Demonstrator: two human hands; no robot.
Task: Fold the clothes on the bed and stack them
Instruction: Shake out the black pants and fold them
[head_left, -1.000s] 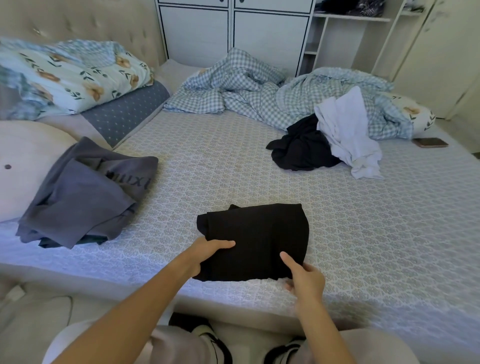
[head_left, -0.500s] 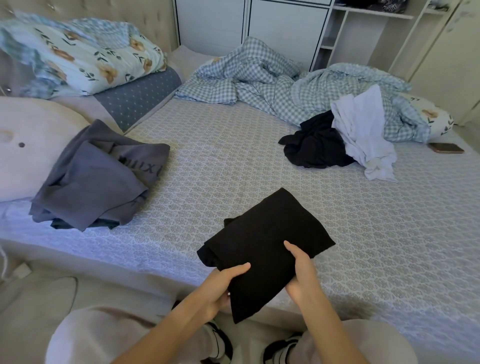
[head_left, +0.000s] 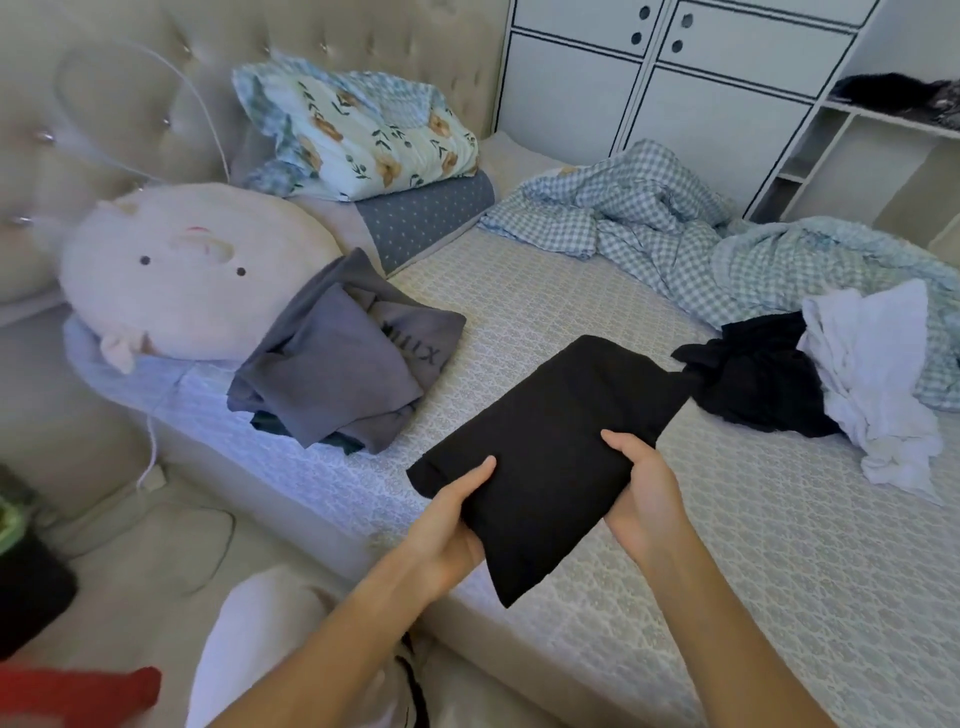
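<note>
A folded black garment (head_left: 550, 441) is lifted off the bed (head_left: 753, 545), tilted, near the front edge. My left hand (head_left: 447, 530) grips its near left corner, thumb on top. My right hand (head_left: 644, 493) grips its right side, thumb on top. A loosely folded pile of grey clothes (head_left: 337, 358) lies to the left, beside a round plush pillow. At the right lie a crumpled black garment (head_left: 753, 379) and a crumpled white one (head_left: 878, 384).
A plush pig pillow (head_left: 192, 270) and floral pillows (head_left: 374, 140) lie at the head of the bed. A checked blue blanket (head_left: 649, 228) is bunched at the back. White cabinets (head_left: 675, 78) stand behind. A white cable (head_left: 150, 457) hangs by the bed's left side.
Both hands have picked the folded black garment up from the mattress and carried it leftward, toward the grey pile. My view has swung to the left.
</note>
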